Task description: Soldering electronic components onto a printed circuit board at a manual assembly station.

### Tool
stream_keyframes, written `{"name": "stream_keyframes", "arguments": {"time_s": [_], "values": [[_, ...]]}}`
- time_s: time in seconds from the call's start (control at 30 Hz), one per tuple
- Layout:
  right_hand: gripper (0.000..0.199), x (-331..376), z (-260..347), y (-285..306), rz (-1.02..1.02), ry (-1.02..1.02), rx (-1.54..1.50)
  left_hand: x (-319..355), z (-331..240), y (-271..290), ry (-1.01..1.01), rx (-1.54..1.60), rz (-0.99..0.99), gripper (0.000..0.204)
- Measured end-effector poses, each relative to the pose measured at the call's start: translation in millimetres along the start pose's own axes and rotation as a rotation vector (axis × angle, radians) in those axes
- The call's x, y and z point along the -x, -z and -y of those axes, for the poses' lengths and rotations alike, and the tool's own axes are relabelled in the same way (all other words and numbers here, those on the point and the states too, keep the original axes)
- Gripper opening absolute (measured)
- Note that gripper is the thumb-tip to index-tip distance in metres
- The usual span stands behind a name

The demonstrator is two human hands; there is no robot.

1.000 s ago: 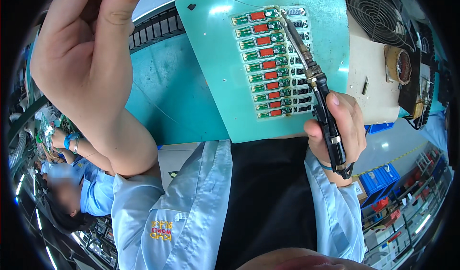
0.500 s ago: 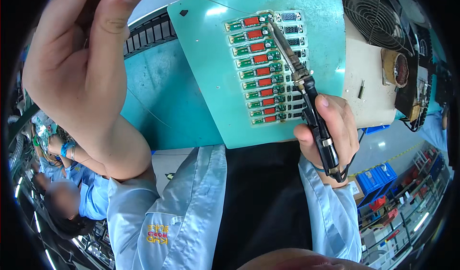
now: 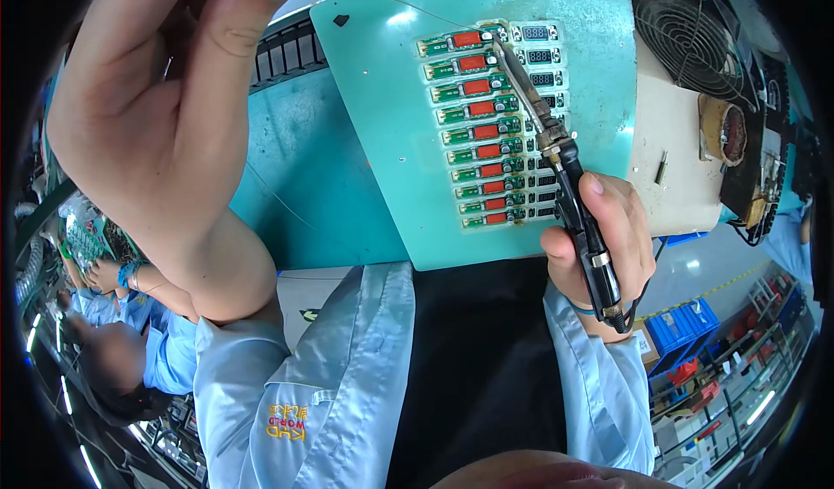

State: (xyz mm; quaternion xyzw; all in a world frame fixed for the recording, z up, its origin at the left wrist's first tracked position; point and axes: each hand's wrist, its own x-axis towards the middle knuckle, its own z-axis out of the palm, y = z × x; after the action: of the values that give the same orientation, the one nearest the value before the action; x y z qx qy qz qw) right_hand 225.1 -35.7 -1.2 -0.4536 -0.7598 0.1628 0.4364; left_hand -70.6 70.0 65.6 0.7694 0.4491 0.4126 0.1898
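My left hand (image 3: pixel 165 124) is raised at the upper left, its thumb and fingers pinched on a thin solder wire (image 3: pixel 434 13). The wire slants down to the right end of the topmost circuit board (image 3: pixel 467 41). In my right hand (image 3: pixel 621 228) is a black-handled soldering iron (image 3: pixel 584 215), gripped like a pen. Its tip is at that same board, close to the wire's end; whether they touch is too small to tell. Several narrow green boards with red parts sit in a column in a flat green panel (image 3: pixel 373 115), beside a column of small digit displays (image 3: pixel 540 56).
A black round fan (image 3: pixel 686 42) stands at the upper right. Below it are a round brownish tin (image 3: pixel 723 131) and a small metal tip (image 3: pixel 662 168) on the pale surface. Blue crates (image 3: pixel 682 333) are at the lower right. A co-worker (image 3: pixel 161 350) sits at the left.
My left hand has moved right, toward the panel, with the wire. The panel, boards and iron appear shifted slightly right in the view; the iron's tip stays at the topmost board.
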Motion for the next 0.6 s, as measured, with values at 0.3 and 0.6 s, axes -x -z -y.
{"name": "stream_keyframes", "arguments": {"time_s": [0.3,0.6], "values": [[0.048,0.1,3.5,2.9,0.046,-0.029,0.009,-2.7,-3.5,0.1,-0.066,-0.011,0.078,0.014],[0.050,-0.1,4.7,7.6,0.113,-0.031,0.000,-7.4,-2.6,-9.3,-0.184,-0.030,0.088,0.014]]}}
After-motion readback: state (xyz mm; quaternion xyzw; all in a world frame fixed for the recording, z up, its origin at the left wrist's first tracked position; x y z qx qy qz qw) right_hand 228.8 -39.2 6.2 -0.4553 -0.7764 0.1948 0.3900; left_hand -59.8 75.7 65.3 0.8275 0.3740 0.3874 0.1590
